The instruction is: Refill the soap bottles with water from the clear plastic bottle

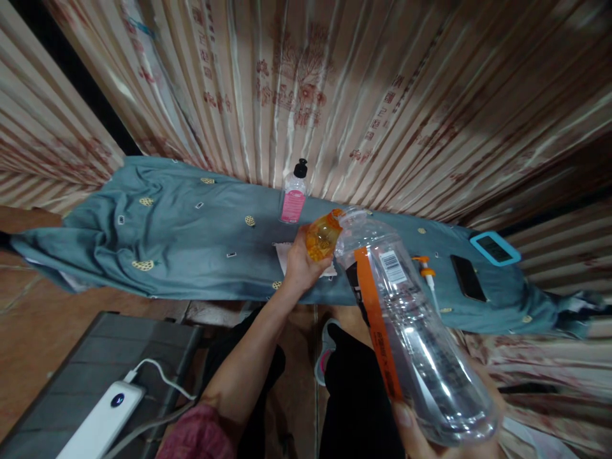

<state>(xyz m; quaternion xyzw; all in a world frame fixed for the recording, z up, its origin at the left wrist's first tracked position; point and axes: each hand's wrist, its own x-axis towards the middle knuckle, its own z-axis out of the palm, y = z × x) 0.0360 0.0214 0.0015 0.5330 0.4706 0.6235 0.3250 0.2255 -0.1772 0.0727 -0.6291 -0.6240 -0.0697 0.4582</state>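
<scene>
My left hand (301,264) is wrapped around a small amber bottle (321,237) above the cloth-covered surface. In my right hand (421,433), gripping near the base, lies a large clear plastic bottle (421,331) with an orange and black label. The large bottle is tilted, its neck toward the small bottle's mouth. The two mouths meet or nearly touch; I cannot tell which. Beneath my left hand, a pale cloth or tissue (283,252) is partly hidden. Just behind stands a clear bottle with a pink label (294,201) and black cap. An orange and white pump top (427,273) lies right of the large bottle.
A teal patterned cloth (182,223) covers the narrow surface. On its right lie a black phone (467,278) and a blue-framed device (495,248). A white power bank (102,421) with a cable rests on a grey stool-like top (143,338). Patterned curtains (306,83) hang behind.
</scene>
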